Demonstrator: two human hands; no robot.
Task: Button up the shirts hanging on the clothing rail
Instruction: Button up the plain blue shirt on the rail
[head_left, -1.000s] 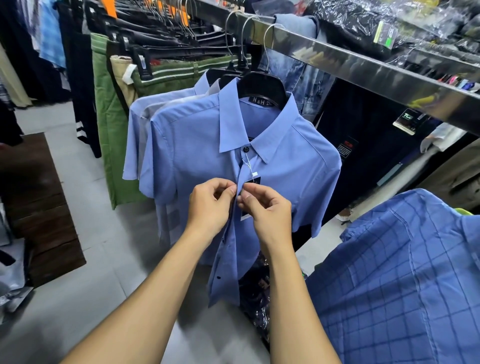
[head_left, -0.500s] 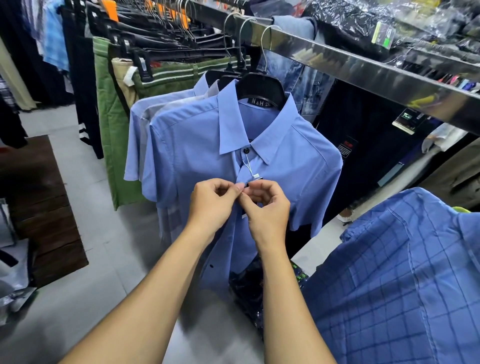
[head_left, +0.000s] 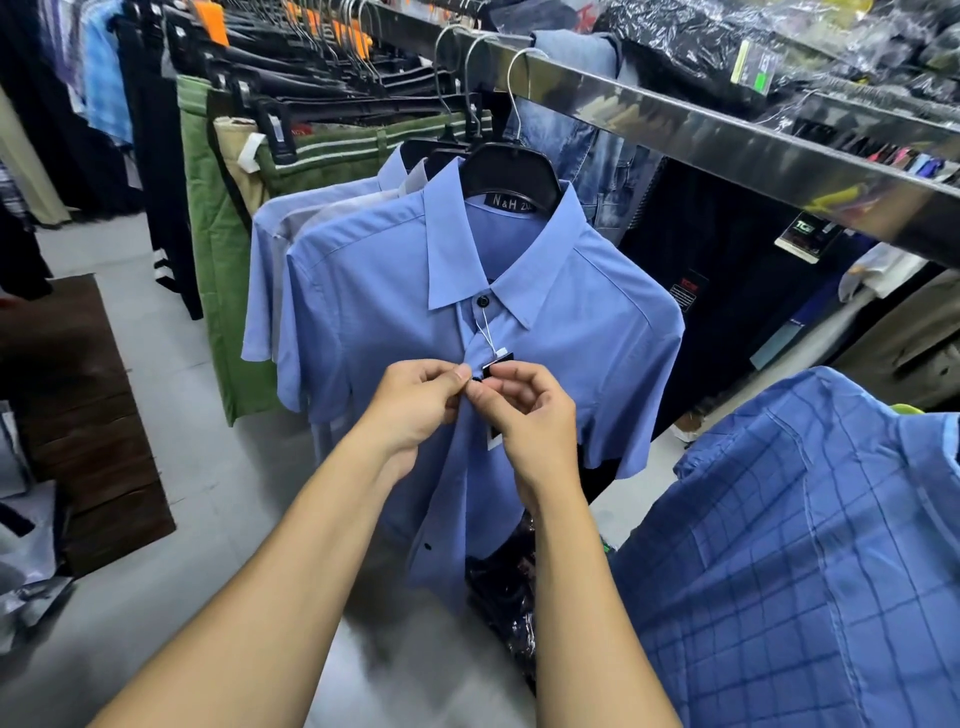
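A plain blue short-sleeved shirt (head_left: 582, 322) hangs on a black hanger (head_left: 511, 171) from the metal clothing rail (head_left: 727, 135). Its collar button (head_left: 483, 300) is fastened; a small tag dangles on a string just below. My left hand (head_left: 415, 402) pinches the shirt's left front edge at chest height. My right hand (head_left: 530, 415) pinches the other edge, with a small dark button at its fingertips. Fingertips of both hands meet at the placket. Below the hands the shirt front hangs apart, with a black button (head_left: 427, 546) showing on the loose edge.
Two paler blue shirts (head_left: 311, 208) hang behind the front one, then green trousers (head_left: 208, 218) and dark clothes on clip hangers. A blue checked shirt (head_left: 810, 545) fills the lower right. Bagged dark garments (head_left: 727, 36) lie above the rail. A dark wooden platform (head_left: 72, 415) stands at the left.
Both hands stay at the placket at the second button. The fingertips have drawn closer together, bringing the two front edges together. The view has shifted slightly.
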